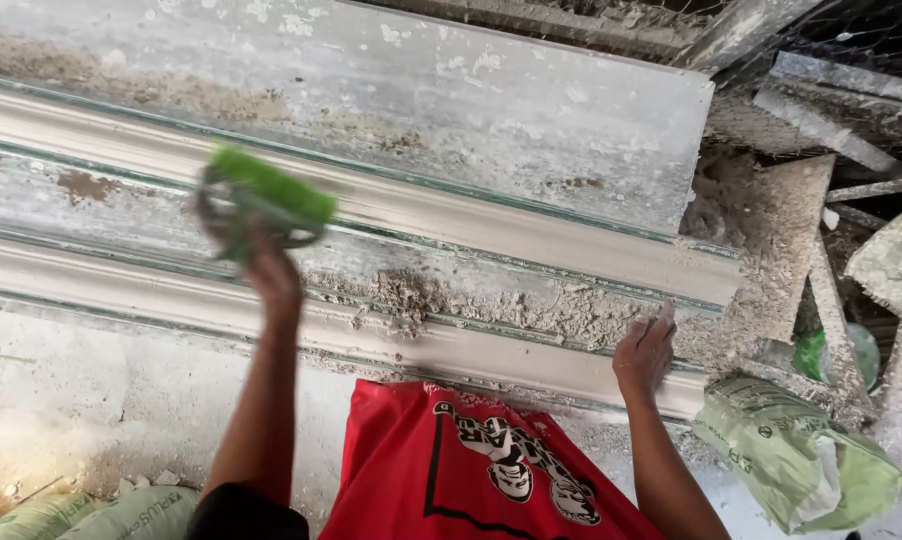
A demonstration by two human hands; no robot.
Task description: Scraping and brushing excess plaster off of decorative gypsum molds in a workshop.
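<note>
My left hand point(271, 272) is raised over the long white plaster moulding point(451, 215) and grips a green brush-like tool point(261, 200), which is blurred by motion. My right hand point(646, 352) rests flat on the near moulding strip point(491, 350), fingers together, beside a patch of crumbly plaster debris point(531, 305). A second moulded strip runs parallel behind, with glass-edged channels between them. My red shirt point(471, 470) fills the bottom centre.
A pale green sack point(791, 455) lies at the lower right, with another sack point(101, 515) at the lower left. Rough boards and rubble point(831, 130) pile up at the right. A green object point(821, 352) shows behind a slat.
</note>
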